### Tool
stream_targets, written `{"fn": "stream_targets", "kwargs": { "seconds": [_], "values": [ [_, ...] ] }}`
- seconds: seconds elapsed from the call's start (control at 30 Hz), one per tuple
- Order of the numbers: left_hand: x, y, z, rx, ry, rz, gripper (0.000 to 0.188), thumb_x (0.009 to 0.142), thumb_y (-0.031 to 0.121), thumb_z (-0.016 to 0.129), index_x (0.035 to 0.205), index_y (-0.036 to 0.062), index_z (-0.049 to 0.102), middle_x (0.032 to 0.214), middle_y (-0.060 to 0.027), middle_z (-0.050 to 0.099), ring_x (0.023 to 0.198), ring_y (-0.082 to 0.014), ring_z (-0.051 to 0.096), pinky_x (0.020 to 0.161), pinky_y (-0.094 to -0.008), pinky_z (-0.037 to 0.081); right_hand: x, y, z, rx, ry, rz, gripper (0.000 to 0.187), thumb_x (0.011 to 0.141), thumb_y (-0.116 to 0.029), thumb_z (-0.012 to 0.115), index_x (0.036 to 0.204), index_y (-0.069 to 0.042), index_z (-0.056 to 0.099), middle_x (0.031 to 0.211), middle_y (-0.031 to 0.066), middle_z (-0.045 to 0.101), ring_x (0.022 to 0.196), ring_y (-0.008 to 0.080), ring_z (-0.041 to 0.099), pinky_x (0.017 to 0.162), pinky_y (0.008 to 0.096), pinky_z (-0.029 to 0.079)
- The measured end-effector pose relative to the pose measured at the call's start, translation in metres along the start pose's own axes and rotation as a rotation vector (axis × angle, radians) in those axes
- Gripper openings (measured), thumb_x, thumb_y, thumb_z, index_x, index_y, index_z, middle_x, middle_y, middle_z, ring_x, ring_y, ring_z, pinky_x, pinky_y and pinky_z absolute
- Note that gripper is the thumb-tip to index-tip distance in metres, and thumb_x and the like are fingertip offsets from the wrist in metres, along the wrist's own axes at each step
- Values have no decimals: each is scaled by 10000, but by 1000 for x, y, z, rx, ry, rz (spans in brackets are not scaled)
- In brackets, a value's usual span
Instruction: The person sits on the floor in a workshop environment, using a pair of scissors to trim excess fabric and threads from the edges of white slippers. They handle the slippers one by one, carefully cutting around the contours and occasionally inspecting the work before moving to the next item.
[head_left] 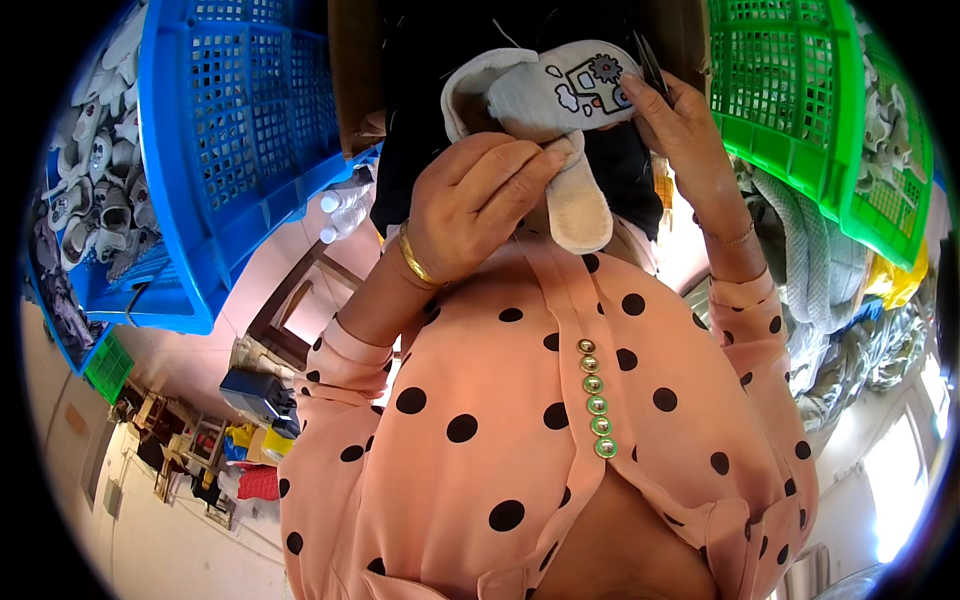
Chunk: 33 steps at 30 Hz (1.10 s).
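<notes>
A small white cloth shoe (535, 95) with an embroidered gear, cloud and vehicle picture lies tilted over my dark-clothed lap. My left hand (475, 195) is closed, its fingertips pinching the shoe's near edge beside a pale rounded flap (580, 215) that hangs toward me. My right hand (680, 125) grips the toe end, thumb on the embroidery. Dark, narrow blades (650, 65), like those of thread snips, stick up by the right fingers; their handle is hidden in that hand. A loose thread (505, 33) stands off the shoe's upper edge.
On the left stands a blue plastic crate (235, 130), with many small shoes (100, 190) beyond its wall. A green crate (780, 110) with more pale pieces (885, 135) is on the right. Plastic bottles (345, 212) lie near my left forearm; grey fabric (800, 240) hangs below the green crate.
</notes>
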<state>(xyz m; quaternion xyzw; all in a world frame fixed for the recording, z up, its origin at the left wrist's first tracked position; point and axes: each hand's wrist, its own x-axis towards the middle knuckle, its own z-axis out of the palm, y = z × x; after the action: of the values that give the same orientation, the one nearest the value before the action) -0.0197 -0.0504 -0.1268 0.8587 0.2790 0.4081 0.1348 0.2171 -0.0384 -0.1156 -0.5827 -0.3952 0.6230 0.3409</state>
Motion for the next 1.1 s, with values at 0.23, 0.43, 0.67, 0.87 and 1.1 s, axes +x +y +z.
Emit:
{"fn": "stream_targets", "kwargs": {
  "seconds": [0.23,0.43,0.67,0.87,1.1],
  "values": [
    [3,1,0,110,68,87,312,655,69,716,961,14,679,904,-93,631,778,-230,632,643,-316,543,0,0,-8,41,-17,-48,285,954,-277,615,1079,-21,619,664,-60,568,507,-15,345,436,184,236],
    [1,1,3,152,75,99,267,657,78,715,917,51,663,893,-62,628,755,-201,616,596,-282,494,-23,5,-5,-677,204,-389,335,943,-357,605,989,-26,591,667,82,622,594,204,623,515,312,449],
    [5,4,8,163,101,119,204,688,80,696,886,67,652,872,-44,630,734,-184,608,579,-270,481,-50,-30,2,-1073,-41,-441,412,888,-472,600,841,-65,551,633,83,597,562,274,603,473,333,440],
    [8,4,0,191,95,145,187,699,82,685,883,69,653,866,-38,629,727,-168,606,570,-258,476,-39,-40,2,-1353,-13,-618,491,871,-569,545,746,-97,502,580,55,530,536,264,579,438,365,428],
    [7,4,-4,197,112,155,190,698,84,678,887,69,660,868,-37,623,726,-164,598,579,-255,466,-37,-55,7,-1467,-35,-674,453,873,-546,556,752,-112,514,580,35,526,522,237,575,427,346,427]
  ]
}}
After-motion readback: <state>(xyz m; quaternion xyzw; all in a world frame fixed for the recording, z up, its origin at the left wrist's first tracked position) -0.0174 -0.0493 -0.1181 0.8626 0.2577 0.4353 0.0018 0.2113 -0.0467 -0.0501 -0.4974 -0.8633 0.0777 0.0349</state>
